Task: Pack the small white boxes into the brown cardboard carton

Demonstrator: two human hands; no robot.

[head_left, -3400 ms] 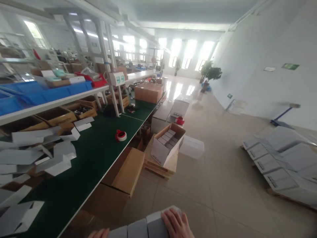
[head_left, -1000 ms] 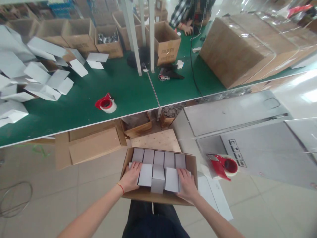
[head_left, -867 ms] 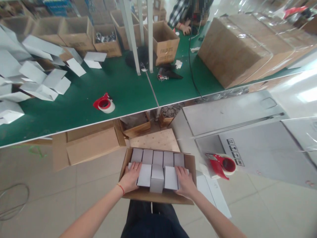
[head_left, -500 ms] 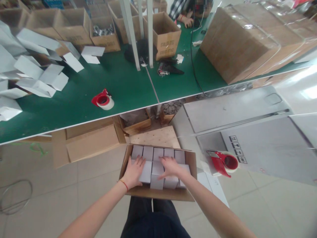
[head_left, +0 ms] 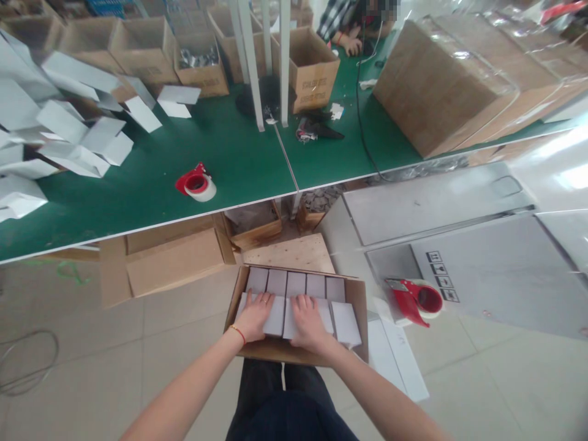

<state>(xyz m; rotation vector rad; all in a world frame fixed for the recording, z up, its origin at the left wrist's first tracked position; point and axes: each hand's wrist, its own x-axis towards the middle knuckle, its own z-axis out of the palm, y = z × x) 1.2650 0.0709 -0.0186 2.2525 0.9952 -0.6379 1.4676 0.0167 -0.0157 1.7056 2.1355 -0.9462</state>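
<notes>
An open brown cardboard carton (head_left: pixel 351 352) is seen on the floor, packed with small white boxes (head_left: pixel 296 285) in rows. The left hand (head_left: pixel 255 316) and right hand (head_left: pixel 309 316) are laid flat, palms down, on the near row. A red tape dispenser (head_left: pixel 416 300) is seen just right; another red tape dispenser (head_left: pixel 196 183) is on the green worktop (head_left: pixel 239 153).

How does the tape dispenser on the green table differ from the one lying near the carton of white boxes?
The tape dispenser on the green table lies up on the bench, far from both hands, with a pale roll showing. The tape dispenser by the carton rests lower, on a grey flat pack right of the carton, nearer the right hand, and looks larger in the picture. Both are red, carry a roll of tape, and lie untouched.
</notes>
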